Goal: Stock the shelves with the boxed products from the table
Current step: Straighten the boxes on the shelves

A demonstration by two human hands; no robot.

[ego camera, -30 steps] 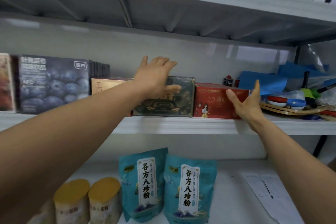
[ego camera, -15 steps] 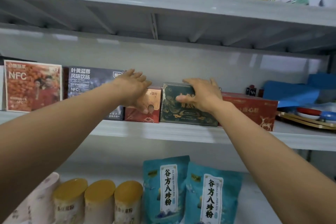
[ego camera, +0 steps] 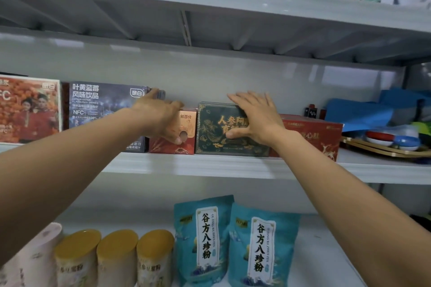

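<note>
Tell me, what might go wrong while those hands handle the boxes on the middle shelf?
The dark green box stands close to the shelf lip; a slip of the right hand could tip it onto the teal pouches below. The left hand grips the small copper box wedged between neighbours, so forcing it may dent it.

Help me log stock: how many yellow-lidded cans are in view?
3, in a row on the lower shelf, left of the pouches: left can, middle can, right can. Others may stand hidden behind them.
</note>
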